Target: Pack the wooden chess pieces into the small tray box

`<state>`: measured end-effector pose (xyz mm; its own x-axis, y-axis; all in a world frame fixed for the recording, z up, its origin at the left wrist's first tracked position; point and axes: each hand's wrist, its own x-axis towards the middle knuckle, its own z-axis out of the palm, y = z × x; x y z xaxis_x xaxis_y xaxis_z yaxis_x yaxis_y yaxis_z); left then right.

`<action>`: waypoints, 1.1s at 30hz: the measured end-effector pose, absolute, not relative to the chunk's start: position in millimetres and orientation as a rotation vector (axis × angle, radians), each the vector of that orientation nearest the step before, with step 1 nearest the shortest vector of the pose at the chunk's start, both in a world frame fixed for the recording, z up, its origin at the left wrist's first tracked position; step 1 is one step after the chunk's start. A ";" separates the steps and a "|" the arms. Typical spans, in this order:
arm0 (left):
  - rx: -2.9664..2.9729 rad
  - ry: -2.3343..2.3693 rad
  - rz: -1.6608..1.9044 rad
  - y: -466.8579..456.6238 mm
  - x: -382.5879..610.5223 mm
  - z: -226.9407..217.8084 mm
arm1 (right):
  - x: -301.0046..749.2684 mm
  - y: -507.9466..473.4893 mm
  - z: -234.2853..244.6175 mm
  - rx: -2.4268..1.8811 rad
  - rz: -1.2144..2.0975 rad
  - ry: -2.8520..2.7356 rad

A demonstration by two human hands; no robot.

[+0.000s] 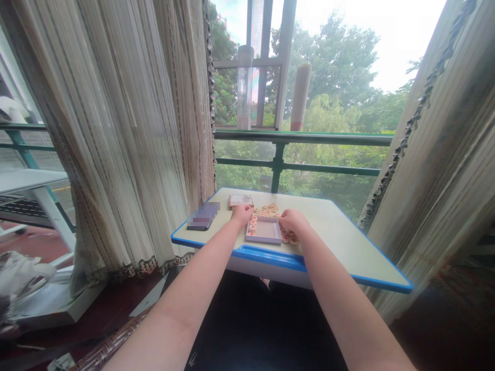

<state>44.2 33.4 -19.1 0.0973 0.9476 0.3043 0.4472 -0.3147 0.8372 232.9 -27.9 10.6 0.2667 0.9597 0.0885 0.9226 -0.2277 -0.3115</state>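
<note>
An open shallow box (264, 239) with pale lilac walls lies near the table's front edge. Down its left side runs a column of round Chinese chess pieces (252, 226) with red characters; the remaining floor of the box is bare. My left hand (242, 214) is at the box's far left corner, fingers closed together; what they hold, if anything, is too small to name. Over the right wall my right hand (294, 221) curls its fingers downward, their tips partly hidden beside loose pieces. More loose pieces (270, 209) are heaped behind the box, and several lie to its right.
The cream table (340, 237) has a blue rim. A small framed flat box (240, 201) lies at the back, a dark phone-like slab (201, 219) at the left. Behind stand a green railing (328, 138), a clear tube (245, 87) and a stack of cups (300, 98); curtains hang both sides.
</note>
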 end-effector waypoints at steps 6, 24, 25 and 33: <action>1.843 1.359 1.161 34.5 44.5 -20.1 | 232.8 -26.9 8.1 -2.215 0.139 -1.756; 1.849 1.360 1.144 35.9 44.9 -22.1 | 233.1 -22.2 4.7 -2.165 0.114 -1.794; 1.850 1.359 1.143 35.8 44.9 -22.1 | 233.2 -22.2 4.7 -2.165 0.116 -1.793; 1.858 1.361 1.148 35.9 44.5 -21.9 | 232.4 -23.2 5.7 -2.142 0.132 -1.783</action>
<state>44.5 35.9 -21.9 0.1173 0.9438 0.3091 0.4636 -0.3273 0.8234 232.4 -23.2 5.7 0.2038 0.9675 0.1496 0.9348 -0.1469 -0.3234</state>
